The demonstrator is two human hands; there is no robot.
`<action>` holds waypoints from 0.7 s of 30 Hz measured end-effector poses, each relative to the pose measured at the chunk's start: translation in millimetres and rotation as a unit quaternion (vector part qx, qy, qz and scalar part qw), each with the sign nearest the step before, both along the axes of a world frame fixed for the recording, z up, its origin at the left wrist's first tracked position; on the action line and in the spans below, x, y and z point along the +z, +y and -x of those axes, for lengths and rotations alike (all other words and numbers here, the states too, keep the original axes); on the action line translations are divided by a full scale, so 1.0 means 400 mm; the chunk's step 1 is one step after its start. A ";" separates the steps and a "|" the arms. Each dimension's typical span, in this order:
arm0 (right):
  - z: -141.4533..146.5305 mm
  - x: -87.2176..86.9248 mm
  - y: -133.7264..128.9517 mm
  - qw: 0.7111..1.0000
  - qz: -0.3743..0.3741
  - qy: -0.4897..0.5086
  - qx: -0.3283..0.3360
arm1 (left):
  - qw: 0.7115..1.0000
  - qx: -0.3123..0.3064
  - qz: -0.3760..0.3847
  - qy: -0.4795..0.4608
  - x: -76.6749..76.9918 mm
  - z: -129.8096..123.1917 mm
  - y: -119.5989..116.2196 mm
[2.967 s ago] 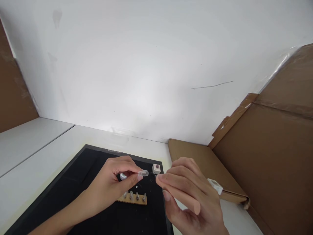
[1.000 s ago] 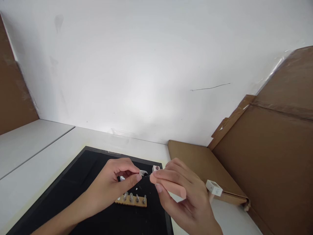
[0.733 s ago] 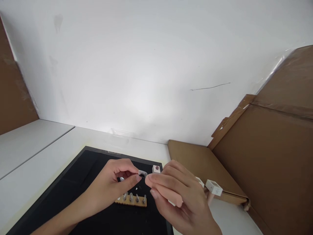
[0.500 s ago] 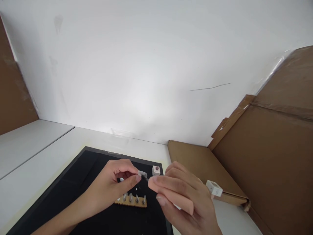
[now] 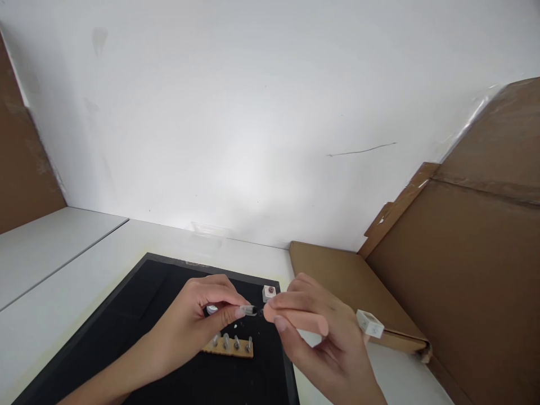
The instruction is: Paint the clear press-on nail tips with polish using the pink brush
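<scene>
Between thumb and fingertips, my left hand [image 5: 206, 306] pinches a clear false nail tip [image 5: 250, 310], its free end pointing right. My right hand [image 5: 323, 329] is closed round the peach-coloured handle of a nail polish brush [image 5: 301, 321]. The brush's dark end is at the nail tip's right end; whether they touch, I cannot tell. Below the hands lies a tan strip [image 5: 232, 349] with several clear nail tips standing on it, its left part hidden behind my left hand. A small white cube-shaped container [image 5: 269, 293] with a reddish-brown top stands just behind.
The strip rests on a black mat [image 5: 169, 292] on a white table [image 5: 139, 230]. A flat cardboard box [image 5: 337, 275] lies at right, with another white cube [image 5: 370, 324] near its front edge. Cardboard panels [image 5: 476, 236] and a white wall [image 5: 236, 112] surround the place.
The brush has turned from a slanting to a more level position, its handle end rising. The nail tip has moved slightly right and down, now lying nearly in line with the brush.
</scene>
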State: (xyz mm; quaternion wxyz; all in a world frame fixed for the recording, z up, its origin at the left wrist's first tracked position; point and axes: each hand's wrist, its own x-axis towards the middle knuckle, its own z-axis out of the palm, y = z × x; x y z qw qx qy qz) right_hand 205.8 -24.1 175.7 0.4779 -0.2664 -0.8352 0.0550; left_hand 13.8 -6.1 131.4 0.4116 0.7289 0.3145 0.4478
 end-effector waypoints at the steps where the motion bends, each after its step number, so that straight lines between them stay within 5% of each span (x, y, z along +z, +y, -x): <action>1: -0.001 0.000 0.000 1.000 0.003 0.014 0.005 | 1.000 -0.001 -0.008 -0.002 0.000 -0.001 0.000; 5: 0.000 -0.001 0.003 0.998 0.015 0.012 0.064 | 0.998 -0.001 -0.063 -0.009 -0.004 -0.002 0.004; 9: -0.001 -0.002 0.005 0.999 0.017 0.028 0.030 | 0.994 0.010 -0.112 -0.005 -0.013 -0.002 0.006; 14: -0.003 0.004 0.004 0.996 0.013 0.023 0.085 | 0.975 0.029 -0.220 0.012 -0.021 0.000 0.005; 19: -0.017 0.007 0.012 0.999 0.008 0.011 0.029 | 0.960 0.040 -0.277 0.031 -0.026 0.002 0.006; 21: -0.024 0.007 0.014 0.997 0.010 0.022 0.067 | 0.952 0.042 -0.300 0.035 -0.026 0.002 0.007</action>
